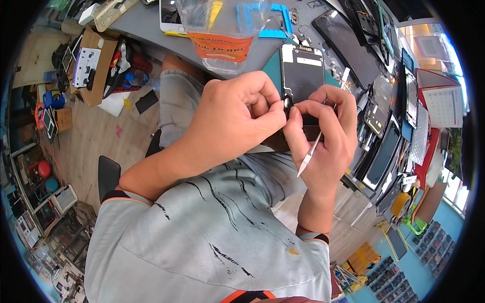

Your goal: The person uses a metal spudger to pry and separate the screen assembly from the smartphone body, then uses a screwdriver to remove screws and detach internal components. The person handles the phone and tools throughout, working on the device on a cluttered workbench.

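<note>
While both hands meet over the near edge of the desk, findings run near to far.

Left hand [237, 113]: curled into a narrow pinch, thumb and forefinger tips closed on the left edge of the phone panel [303, 76].

Right hand [328, 131]: fingertips pinched on the panel's lower edge; a thin white-handled blade tool [309, 154] is also gripped in it, tip pointing down toward the person's lap.

Phone panel: dark, upright rectangle, held by both hands at the near edge of the grey desk [146, 25], above a teal mat [275, 65].

Plastic bag [222, 35]: clear with an orange band, hanging over the desk's near edge, just left of the panel.

Blue frame [280, 20]: lying farther back on the desk.

Right side of desk: dark phone screens [348, 45] and parts, crowded together.

Cardboard box [96, 65]: on the floor, left of the desk.
</note>
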Tool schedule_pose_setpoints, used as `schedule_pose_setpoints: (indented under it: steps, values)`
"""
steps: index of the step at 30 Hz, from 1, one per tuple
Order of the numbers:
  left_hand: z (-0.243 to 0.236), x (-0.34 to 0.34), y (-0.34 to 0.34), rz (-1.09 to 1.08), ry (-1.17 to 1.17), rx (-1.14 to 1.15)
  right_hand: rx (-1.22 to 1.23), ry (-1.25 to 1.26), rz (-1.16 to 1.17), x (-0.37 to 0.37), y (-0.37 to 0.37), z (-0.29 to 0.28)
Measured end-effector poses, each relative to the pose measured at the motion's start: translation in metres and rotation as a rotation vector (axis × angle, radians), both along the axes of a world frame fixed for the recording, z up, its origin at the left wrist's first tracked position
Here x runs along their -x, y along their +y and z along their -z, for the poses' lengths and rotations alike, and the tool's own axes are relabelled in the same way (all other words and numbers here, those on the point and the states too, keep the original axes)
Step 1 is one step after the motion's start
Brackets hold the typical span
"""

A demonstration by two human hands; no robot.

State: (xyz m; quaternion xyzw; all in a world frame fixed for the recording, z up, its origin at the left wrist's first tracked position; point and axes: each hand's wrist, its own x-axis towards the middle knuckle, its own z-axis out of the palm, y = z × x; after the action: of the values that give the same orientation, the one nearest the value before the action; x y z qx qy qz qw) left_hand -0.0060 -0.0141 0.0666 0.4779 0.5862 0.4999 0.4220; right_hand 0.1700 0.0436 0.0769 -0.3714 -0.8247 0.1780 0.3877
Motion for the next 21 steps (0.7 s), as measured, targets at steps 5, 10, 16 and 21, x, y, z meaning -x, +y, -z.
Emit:
schedule_pose_setpoints:
  steps: [5,10,16,21]
  values:
    - [0.0007,-0.0013,0.0010,-0.014,0.020,-0.016,-0.010,0.021,0.010,0.0010,-0.0008,0.0023]
    - [0.0017,-0.0028,0.0018,-0.023,0.046,-0.048,-0.007,0.023,0.011,-0.0005,-0.0009,0.0045]
    - [0.0041,-0.0036,0.0017,-0.033,0.073,-0.066,0.006,0.026,0.023,-0.0002,-0.0023,0.0047]
    - [0.0072,-0.0043,0.0030,-0.040,0.095,-0.088,-0.004,0.030,0.021,-0.0002,-0.0016,0.0046]
